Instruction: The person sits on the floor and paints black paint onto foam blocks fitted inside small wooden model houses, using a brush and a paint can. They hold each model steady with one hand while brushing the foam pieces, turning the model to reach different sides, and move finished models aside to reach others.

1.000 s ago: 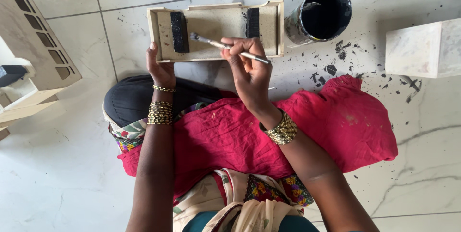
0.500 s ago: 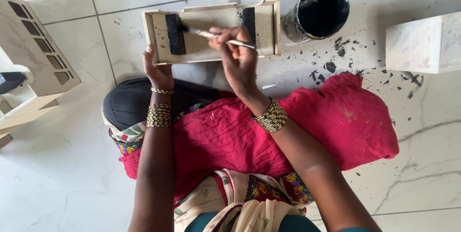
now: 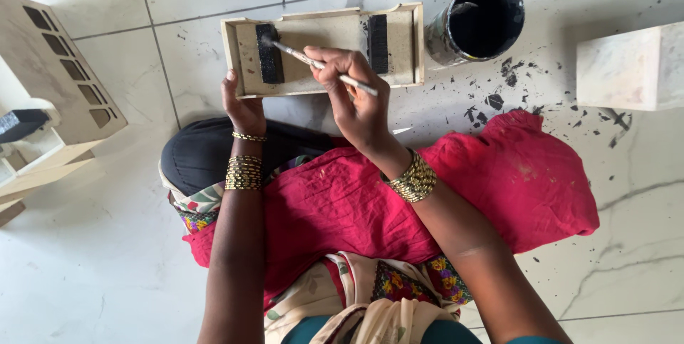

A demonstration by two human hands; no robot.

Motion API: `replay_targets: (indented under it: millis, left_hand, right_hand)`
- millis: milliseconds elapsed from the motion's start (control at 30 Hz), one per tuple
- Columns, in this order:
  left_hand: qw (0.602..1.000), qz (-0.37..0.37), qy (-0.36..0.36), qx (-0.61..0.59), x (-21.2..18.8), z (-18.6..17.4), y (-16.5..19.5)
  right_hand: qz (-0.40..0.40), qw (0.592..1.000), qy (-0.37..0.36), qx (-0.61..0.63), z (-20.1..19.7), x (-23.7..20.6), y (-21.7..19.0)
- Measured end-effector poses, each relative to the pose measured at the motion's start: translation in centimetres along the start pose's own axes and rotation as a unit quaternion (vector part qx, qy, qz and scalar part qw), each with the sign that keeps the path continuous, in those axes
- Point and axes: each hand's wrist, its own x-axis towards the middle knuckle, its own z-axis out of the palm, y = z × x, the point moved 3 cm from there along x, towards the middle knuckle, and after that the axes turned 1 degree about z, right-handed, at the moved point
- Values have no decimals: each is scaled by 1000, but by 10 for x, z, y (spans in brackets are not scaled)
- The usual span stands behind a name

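Upper middle of the frame: right hand (image 3: pixel 356 98) pinches a thin paintbrush (image 3: pixel 320 65) (tip on the black block (image 3: pixel 269 53)); left hand (image 3: pixel 244 107) clasps the wooden tray (image 3: pixel 324 30) at its lower edge

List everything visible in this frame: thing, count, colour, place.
tray: 1, pale wood, floor ahead, two black-painted blocks inside
brush: 1, light handle, tip at left block
paint can: 1, black inside, right of tray
paint spatter: many spots, black, floor below can
slotted panel: 1, beige, far left
block: 1, white, far right
floor: white marble tiles
red cloth: 1, over lap
bangles: gold, both wrists
left hand: holds tray's near edge
right hand: holds brush
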Motion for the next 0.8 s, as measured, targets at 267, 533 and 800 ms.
replay_targets:
  millis: [267,533,800]
  left_hand:
    - [1000,-12,1,-12,10,-8,-17]
    - [1000,0,6,-12,12,-2,-18]
    - [1000,-15,-6,-2,9,7,-13]
  right_hand:
    - [-102,976,-77,-175,22,9,-17]
    - [-133,963,-133,-192,20,-18,-20]
    - [-110,957,-172,-207,28,-13,1]
